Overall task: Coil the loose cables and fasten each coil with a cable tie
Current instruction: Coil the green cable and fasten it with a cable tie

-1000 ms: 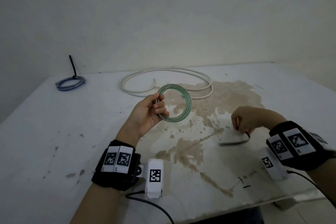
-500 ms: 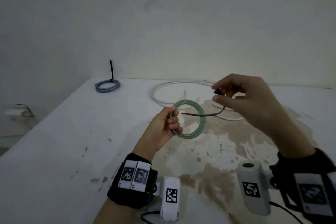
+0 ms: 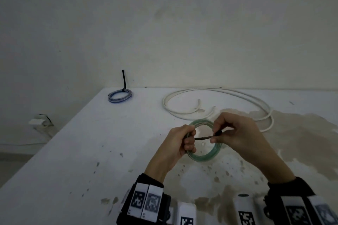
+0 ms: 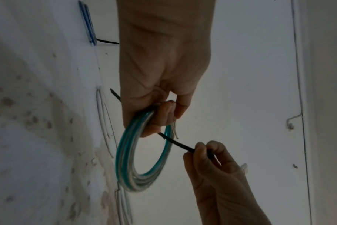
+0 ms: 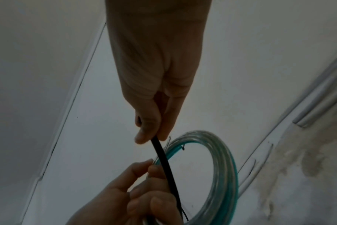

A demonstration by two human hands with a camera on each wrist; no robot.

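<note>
My left hand [image 3: 182, 142] grips a coil of green and clear cable [image 3: 206, 157] above the table [image 3: 73, 151], fingers curled round its left side. A black cable tie [image 3: 203, 138] runs from those fingers across the coil's opening to my right hand [image 3: 217, 136], which pinches its head end between thumb and fingertips. In the left wrist view the tie [image 4: 175, 142] passes through the coil [image 4: 129, 159] and its thin tail sticks out behind my left hand. From the right wrist the tie [image 5: 164, 159] drops from my pinch down into the left fingers [image 5: 140, 197].
A blue coil [image 3: 119, 95] tied with an upright black tie lies at the table's far left corner. A loose white cable [image 3: 215, 104] sprawls across the back. A brown stain [image 3: 301, 133] covers the right side. The table's left edge drops to the floor.
My right hand rose from the table with the black tie, carried it to the green coil, and now holds it close beside my left hand, its tail threaded through the coil.
</note>
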